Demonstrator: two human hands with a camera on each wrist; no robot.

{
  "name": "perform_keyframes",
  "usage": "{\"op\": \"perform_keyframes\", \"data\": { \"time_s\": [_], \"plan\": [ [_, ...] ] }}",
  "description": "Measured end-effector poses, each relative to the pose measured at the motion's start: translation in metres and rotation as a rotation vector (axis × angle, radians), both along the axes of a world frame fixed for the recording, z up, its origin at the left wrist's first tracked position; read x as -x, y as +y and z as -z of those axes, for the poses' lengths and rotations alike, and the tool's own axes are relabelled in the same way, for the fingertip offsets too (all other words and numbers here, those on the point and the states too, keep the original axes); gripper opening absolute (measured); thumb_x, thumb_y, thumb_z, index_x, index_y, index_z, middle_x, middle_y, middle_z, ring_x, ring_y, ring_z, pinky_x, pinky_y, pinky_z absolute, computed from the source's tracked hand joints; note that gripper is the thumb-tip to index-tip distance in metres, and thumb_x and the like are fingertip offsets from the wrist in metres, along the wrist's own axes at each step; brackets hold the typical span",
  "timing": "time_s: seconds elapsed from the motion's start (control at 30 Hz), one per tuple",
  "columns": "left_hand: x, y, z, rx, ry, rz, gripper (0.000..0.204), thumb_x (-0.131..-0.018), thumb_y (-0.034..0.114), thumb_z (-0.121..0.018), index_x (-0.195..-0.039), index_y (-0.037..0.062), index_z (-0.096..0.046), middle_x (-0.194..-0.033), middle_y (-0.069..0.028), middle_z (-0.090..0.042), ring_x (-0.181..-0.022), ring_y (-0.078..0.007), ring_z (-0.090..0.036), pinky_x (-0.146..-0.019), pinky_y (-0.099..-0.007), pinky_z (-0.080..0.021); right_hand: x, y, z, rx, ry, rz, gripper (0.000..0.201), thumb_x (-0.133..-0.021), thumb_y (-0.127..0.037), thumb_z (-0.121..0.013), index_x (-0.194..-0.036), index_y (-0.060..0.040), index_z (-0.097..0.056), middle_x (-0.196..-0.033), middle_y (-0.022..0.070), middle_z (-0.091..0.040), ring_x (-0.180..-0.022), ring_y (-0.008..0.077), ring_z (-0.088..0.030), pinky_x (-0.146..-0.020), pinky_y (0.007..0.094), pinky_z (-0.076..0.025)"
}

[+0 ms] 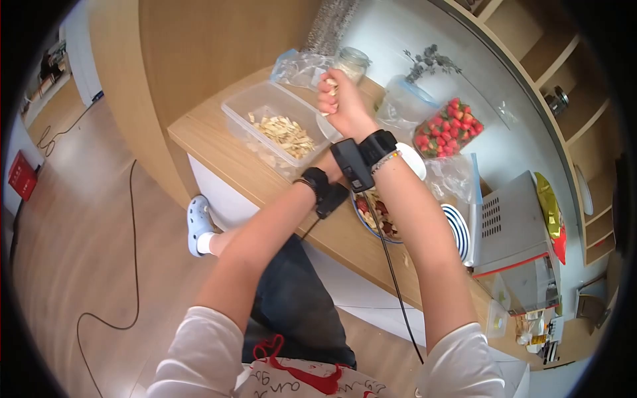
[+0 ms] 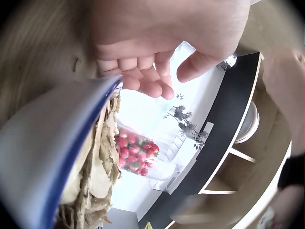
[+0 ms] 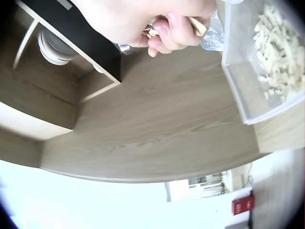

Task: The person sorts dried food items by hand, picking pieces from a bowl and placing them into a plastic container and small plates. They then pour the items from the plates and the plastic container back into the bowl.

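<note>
Pale strips point(image 1: 332, 86) are gripped in my right hand point(image 1: 348, 111), raised beside a clear plastic box point(image 1: 240, 126). The right wrist view shows its fingers curled round pale pieces point(image 3: 199, 26), with the box point(image 3: 236, 86) to the right. More cut pale strips point(image 1: 285, 134) lie in the box. My left hand point(image 1: 330, 166) is low, partly hidden behind the right wrist. In the left wrist view the left hand point(image 2: 167, 28) has loosely bent fingers, nothing seen in them, near a blue-rimmed white bowl point(image 2: 28, 143) of dried slices point(image 2: 97, 171).
A glass jar point(image 1: 353, 61) and plastic bag point(image 1: 298, 69) stand behind the box. Strawberries point(image 1: 448, 129) in clear packaging, a striped dish point(image 1: 456, 229) and a grey appliance point(image 1: 501, 215) are to the right. A cable point(image 1: 391, 265) hangs from the right wrist.
</note>
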State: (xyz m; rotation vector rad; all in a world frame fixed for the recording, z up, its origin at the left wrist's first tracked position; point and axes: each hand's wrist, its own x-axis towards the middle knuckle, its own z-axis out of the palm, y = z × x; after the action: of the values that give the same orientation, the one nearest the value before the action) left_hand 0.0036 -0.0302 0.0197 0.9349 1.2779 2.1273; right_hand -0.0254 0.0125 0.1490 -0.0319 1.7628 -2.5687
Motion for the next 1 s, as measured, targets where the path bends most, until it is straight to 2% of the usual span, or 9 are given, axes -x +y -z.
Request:
{"op": "perform_keyframes", "data": {
  "time_s": [0.07, 0.2, 0.27, 0.47, 0.57, 0.67, 0.8, 0.9, 1.0],
  "plan": [
    [0.005, 0.001, 0.012, 0.122, 0.275, -0.119, 0.018, -0.093, 0.012, -0.045, -0.108, 0.0075, -0.052, -0.102, -0.0016, -0.058, -0.095, -0.0111, -0.054, -0.081, -0.0265, -0.045, 0.017, -0.010, 0.008, -0.333, -0.024, -0.018, 0.044, -0.093, -0.046, -0.041, -0.105, -0.0059, -0.052, -0.080, 0.0044, -0.058, -0.071, 0.0137, -0.057, -0.061, 0.0260, -0.045],
    [0.015, 0.022, 0.031, 0.012, 0.369, -0.178, 0.022, -0.093, 0.012, -0.045, -0.114, 0.0076, -0.051, -0.105, -0.0013, -0.058, -0.094, -0.0117, -0.055, -0.081, -0.0259, -0.045, 0.017, -0.013, 0.015, -0.480, -0.078, -0.157, 0.072, -0.091, -0.063, -0.031, -0.125, -0.0008, -0.046, -0.120, 0.0137, -0.054, -0.118, 0.0228, -0.045, -0.102, 0.0361, -0.028],
    [0.007, 0.017, 0.009, -0.086, -0.046, -0.029, 0.022, -0.093, 0.013, -0.045, -0.114, 0.0070, -0.051, -0.106, -0.0012, -0.057, -0.095, -0.0109, -0.055, -0.082, -0.0257, -0.045, 0.013, -0.002, 0.017, -0.483, -0.026, -0.120, 0.080, -0.089, -0.066, -0.028, -0.128, 0.0019, -0.043, -0.132, 0.0156, -0.046, -0.130, 0.0239, -0.032, -0.111, 0.0367, -0.015],
    [0.019, 0.034, -0.002, -0.204, -0.582, 0.195, 0.014, -0.091, 0.023, -0.045, -0.097, 0.0122, -0.053, -0.091, 0.0003, -0.057, -0.076, -0.0125, -0.051, -0.075, -0.0272, -0.042, -0.047, 0.044, -0.008, -0.533, 0.026, -0.067, 0.062, -0.095, -0.051, -0.038, -0.126, 0.0014, -0.046, -0.129, 0.0126, -0.048, -0.123, 0.0220, -0.043, -0.105, 0.0324, -0.030],
    [0.019, 0.033, -0.001, -0.234, -0.577, 0.207, 0.020, -0.092, 0.021, -0.045, -0.104, 0.0096, -0.055, -0.089, 0.0013, -0.056, -0.077, -0.0107, -0.051, -0.074, -0.0258, -0.042, -0.109, 0.082, -0.020, -0.967, 0.089, -0.023, 0.039, -0.094, -0.033, -0.049, -0.117, -0.0017, -0.055, -0.118, 0.0117, -0.057, -0.110, 0.0207, -0.053, -0.094, 0.0307, -0.041],
    [0.024, 0.035, 0.003, -0.229, -0.507, 0.212, 0.032, -0.091, 0.019, -0.046, -0.118, 0.0043, -0.054, -0.087, 0.0032, -0.053, -0.077, -0.0078, -0.050, -0.071, -0.0226, -0.042, -0.170, 0.112, -0.018, -1.874, 0.559, 0.118, 0.017, -0.086, -0.018, -0.059, -0.089, -0.0006, -0.060, -0.084, 0.0138, -0.056, -0.080, 0.0259, -0.057, -0.070, 0.0331, -0.045],
    [0.021, 0.029, -0.003, -0.187, -0.517, 0.201, 0.033, -0.090, 0.020, -0.047, -0.119, 0.0037, -0.054, -0.090, 0.0027, -0.053, -0.078, -0.0079, -0.049, -0.071, -0.0234, -0.042, -0.247, 0.129, -0.016, -1.781, 0.167, -0.062, 0.014, -0.084, -0.013, -0.062, -0.084, 0.0002, -0.058, -0.079, 0.0115, -0.053, -0.073, 0.0248, -0.055, -0.067, 0.0326, -0.044],
    [0.025, 0.030, 0.001, -0.208, -0.503, 0.212, 0.028, -0.088, 0.023, -0.052, -0.110, 0.0068, -0.059, -0.089, 0.0022, -0.052, -0.080, -0.0084, -0.049, -0.069, -0.0228, -0.041, -0.283, 0.138, 0.006, -1.731, 0.244, -0.269, 0.018, -0.082, -0.015, -0.066, -0.089, 0.0001, -0.059, -0.080, 0.0096, -0.054, -0.073, 0.0219, -0.055, -0.067, 0.0302, -0.045],
    [0.022, 0.029, 0.001, -0.192, -0.499, 0.187, 0.030, -0.089, 0.022, -0.050, -0.113, 0.0066, -0.058, -0.092, 0.0017, -0.052, -0.080, -0.0088, -0.049, -0.069, -0.0228, -0.042, -0.302, 0.127, 0.027, -1.572, 0.042, -0.153, 0.022, -0.082, -0.020, -0.067, -0.090, -0.0007, -0.060, -0.083, 0.0088, -0.057, -0.073, 0.0201, -0.058, -0.066, 0.0288, -0.047]
  ]
}}
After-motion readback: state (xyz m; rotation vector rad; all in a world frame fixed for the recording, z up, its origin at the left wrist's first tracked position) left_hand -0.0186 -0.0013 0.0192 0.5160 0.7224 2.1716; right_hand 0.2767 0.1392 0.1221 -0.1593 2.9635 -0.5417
